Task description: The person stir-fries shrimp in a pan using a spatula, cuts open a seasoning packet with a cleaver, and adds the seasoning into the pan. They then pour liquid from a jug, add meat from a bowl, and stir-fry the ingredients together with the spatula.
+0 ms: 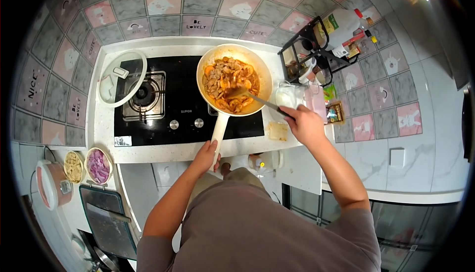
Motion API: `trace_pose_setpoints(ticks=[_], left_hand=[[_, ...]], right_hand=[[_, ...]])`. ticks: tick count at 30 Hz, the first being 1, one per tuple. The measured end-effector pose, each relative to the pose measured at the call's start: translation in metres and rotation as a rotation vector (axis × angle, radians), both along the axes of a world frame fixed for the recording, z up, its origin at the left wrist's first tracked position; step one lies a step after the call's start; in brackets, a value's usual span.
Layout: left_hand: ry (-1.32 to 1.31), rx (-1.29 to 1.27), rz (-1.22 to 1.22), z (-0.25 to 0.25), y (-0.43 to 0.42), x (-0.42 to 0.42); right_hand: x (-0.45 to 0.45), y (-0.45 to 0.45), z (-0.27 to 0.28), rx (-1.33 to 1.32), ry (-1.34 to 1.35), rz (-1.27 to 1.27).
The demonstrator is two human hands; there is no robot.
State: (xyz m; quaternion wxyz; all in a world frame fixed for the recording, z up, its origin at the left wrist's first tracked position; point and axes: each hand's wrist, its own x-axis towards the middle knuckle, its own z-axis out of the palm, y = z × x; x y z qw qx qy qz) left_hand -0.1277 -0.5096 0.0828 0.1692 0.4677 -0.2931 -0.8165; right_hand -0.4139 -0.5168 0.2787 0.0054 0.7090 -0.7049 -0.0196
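Observation:
A cream frying pan (267, 76) stands over the right burner of the black gas stove (185, 94). Its long pale handle is gripped by my left hand (205, 158), fingers wrapped round it. Sliced meat and orange-brown pieces in a reddish sauce (228, 76) fill the pan's middle. In my right hand (303, 126) is a spatula (265, 102) with a dark grip and a metal shank. Its brownish blade rests among the food near the pan's centre, partly covered by it.
A glass lid (106, 94) lies by the left burner. A black rack (302, 44) with bottles stands at the back right. Bowls of purple onion (99, 167) and pale slices (73, 167) sit at left, near a cutting board (104, 212) with a knife on it.

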Motion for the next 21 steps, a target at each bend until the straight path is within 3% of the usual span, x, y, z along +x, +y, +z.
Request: trace_pose_setpoints(ticks=[7, 11, 17, 21], left_hand=[[0.008, 0.006, 0.014, -0.009, 0.0, 0.0], [-0.004, 0.003, 0.011, -0.004, -0.001, 0.0], [-0.01, -0.004, 0.012, -0.001, -0.001, 0.0], [-0.005, -0.007, 0.007, -0.002, -0.001, 0.001]], right_hand=[[-0.001, -0.004, 0.048, 0.015, 0.011, 0.008], [0.006, -0.007, 0.017, 0.046, 0.03, 0.0], [0.004, -0.015, 0.028, 0.004, -0.019, -0.07], [0.007, -0.003, 0.006, 0.052, -0.069, -0.011]])
